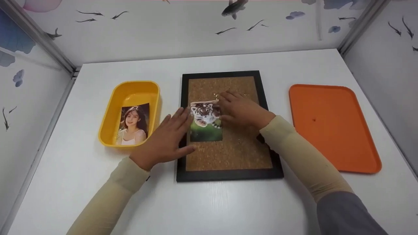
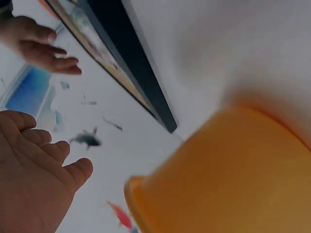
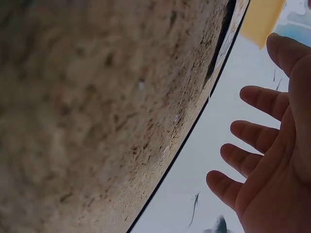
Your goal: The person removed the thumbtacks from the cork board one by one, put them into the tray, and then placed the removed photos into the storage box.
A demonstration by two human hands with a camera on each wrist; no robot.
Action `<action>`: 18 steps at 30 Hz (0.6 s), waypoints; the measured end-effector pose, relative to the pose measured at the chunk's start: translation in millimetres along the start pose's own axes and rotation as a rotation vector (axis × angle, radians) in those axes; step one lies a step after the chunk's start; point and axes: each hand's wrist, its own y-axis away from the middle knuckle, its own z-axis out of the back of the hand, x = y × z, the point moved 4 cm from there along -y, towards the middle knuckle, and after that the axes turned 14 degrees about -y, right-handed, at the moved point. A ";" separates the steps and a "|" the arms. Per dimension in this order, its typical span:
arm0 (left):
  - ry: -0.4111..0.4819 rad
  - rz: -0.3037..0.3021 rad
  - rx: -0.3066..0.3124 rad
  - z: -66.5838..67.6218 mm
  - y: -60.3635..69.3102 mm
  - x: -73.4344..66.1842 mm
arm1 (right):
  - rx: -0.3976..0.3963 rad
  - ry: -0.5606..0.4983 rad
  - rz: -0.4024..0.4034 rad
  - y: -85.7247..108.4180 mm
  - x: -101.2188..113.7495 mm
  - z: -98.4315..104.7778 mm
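A cork board [image 1: 228, 156] with a black frame lies in the middle of the white table. On the left part of its cork sits a tiger photo [image 1: 206, 132], its top edge looking slightly raised. My left hand [image 1: 165, 138] is over the frame's left side, fingers extended toward the photo's left edge and holding nothing. Over the cork at the photo's upper right is my right hand [image 1: 243, 109]; in the right wrist view its fingers [image 3: 257, 136] are spread and hold nothing. Whether either hand touches the photo, I cannot tell. Small pale specks show near the right fingertips.
To the left, a yellow bin [image 1: 130, 94] holds a photo of a person [image 1: 132, 125], close beside my left wrist. An orange tray [image 1: 333, 140] lies on the right with a tiny dark red thing [image 1: 314, 120] on it. White printed panels enclose the table's back and sides.
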 end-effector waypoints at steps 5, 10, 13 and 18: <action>0.026 -0.045 0.112 -24.6 -20.3 -5.7 | -0.012 0.002 -0.012 -7.0 -0.3 -1.9; 0.007 -0.078 0.161 -40.8 -34.1 -9.0 | -0.002 -0.015 0.017 -13.6 0.4 -2.3; -0.037 -0.105 0.188 -46.2 -39.5 -11.6 | 0.013 -0.052 0.035 -16.7 0.6 -2.5; -0.108 -0.107 0.254 -51.2 -40.2 -10.7 | 0.060 -0.129 0.019 -23.9 0.3 -4.3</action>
